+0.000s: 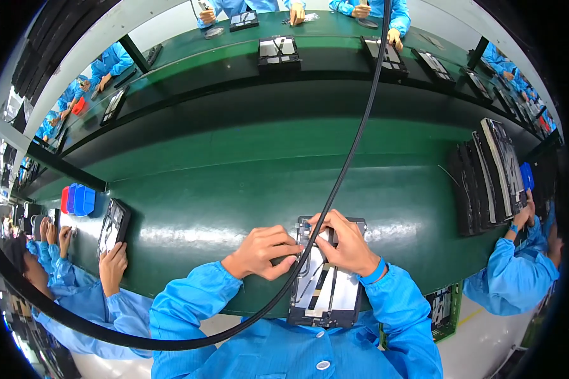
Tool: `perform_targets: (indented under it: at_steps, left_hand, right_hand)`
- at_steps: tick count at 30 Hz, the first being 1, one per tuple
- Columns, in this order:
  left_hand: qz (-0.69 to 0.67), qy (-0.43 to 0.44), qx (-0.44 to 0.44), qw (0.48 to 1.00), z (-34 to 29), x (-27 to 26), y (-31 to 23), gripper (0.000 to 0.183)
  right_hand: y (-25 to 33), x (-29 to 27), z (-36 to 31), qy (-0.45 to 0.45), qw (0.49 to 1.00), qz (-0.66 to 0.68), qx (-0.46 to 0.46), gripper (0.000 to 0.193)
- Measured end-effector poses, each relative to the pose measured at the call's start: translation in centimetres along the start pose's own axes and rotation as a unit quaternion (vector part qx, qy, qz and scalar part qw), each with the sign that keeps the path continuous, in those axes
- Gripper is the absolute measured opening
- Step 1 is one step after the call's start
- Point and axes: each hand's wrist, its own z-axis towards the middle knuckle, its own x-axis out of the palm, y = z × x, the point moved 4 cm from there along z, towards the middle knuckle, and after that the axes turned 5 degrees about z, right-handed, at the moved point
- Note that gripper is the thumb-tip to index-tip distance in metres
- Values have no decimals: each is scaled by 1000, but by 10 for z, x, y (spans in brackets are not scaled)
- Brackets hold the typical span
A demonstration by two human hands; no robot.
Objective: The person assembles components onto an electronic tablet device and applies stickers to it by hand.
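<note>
An opened tablet [346, 289] lies in front of me near the bench's edge, its black frame, pale battery panels and thin dark strips facing up. My left hand [264, 251] is closed at the tablet's upper left side, thumb and fingertips pressed together. Over the tablet's upper part my right hand [350, 247], with a blue band at the wrist, has its fingers bent into a pinch. Whatever either hand's fingertips hold is too small or hidden to make out. A thick black cable [355, 148] passes in front of the view, partly covering the fingertips and tablet.
The green bench [234, 189] reaches to a raised shelf bearing opened tablets [279, 50]. A stack of tablets [487, 177] stands at right, beside a co-worker. At left are blue bins [81, 199] and a co-worker's hand on a tablet [114, 224]. Below right is a green crate [446, 309].
</note>
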Motion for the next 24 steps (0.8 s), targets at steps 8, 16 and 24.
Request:
perform_targets:
  at_steps: [8, 16, 24]
  left_hand:
    - [-40, -17, -15, 999, 0, 4, 8, 24]
    - [71, -31, 50, 996, -3, 5, -6, 18]
    - [101, -37, 63, 992, -5, 9, -7, 18]
  right_hand:
    - [-5, 2, 1, -1, 1000, 16, 14, 33]
    - [-1, 4, 2, -9, 1000, -4, -7, 38]
    - [-3, 3, 2, -9, 1000, -12, -1, 37]
